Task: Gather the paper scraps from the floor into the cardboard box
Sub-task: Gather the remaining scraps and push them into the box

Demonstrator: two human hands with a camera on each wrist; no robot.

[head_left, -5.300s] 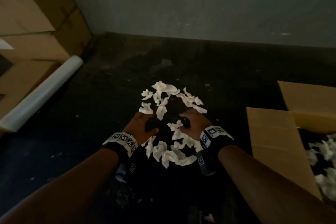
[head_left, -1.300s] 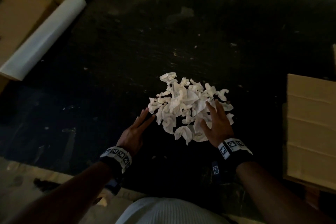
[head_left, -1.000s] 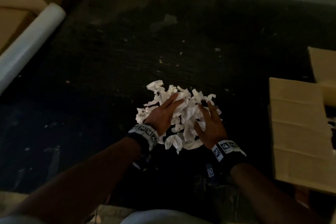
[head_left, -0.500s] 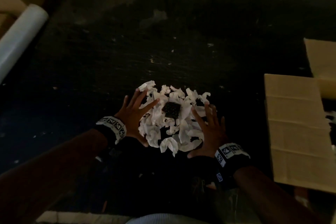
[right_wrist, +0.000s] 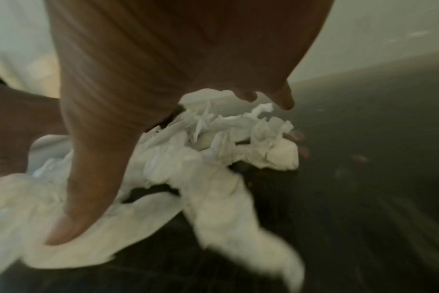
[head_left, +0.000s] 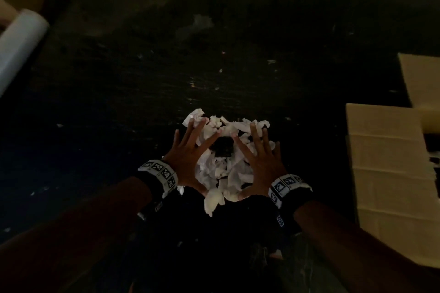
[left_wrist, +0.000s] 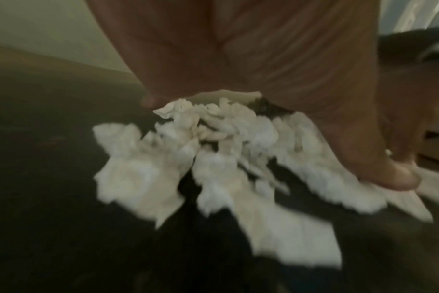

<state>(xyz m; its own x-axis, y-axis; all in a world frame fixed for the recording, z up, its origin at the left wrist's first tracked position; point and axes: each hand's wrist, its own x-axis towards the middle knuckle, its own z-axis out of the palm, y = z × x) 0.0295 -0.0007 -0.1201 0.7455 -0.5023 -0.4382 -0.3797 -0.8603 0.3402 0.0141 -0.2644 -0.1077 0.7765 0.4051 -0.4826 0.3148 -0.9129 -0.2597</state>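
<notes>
The paper scraps (head_left: 222,162) lie in one loose white heap on the dark floor (head_left: 166,74), directly in front of the person and between both hands. The left hand (head_left: 188,162) flanks the heap on one side and the right hand (head_left: 260,164) on the other, each with fingers spread and straight, palms turned inward and down. Neither hand has closed on anything; the fingers lie against the edges and top of the heap without curling round it. The placement looks deliberate: two open palms working as walls, so the scattered pieces are pressed into a single mass that can be lifted in one go, not picked up piece by piece.

At the centre of the heap a dark patch (head_left: 223,148) shows; in this dim light I cannot tell whether it is bare floor or a dark object among the paper.

The cardboard box (head_left: 385,164) stands to the person's right, well apart from the heap, with a flap folded outward towards it. That position should allow a short carry to the side.

A pale roll (head_left: 16,43) lies at the far left, clear of the work.

Both wrist views are blurred, showing only palms over white paper (left_wrist: 213,158) (right_wrist: 201,158).

Judgement: compacting stage, lift not yet made.
</notes>
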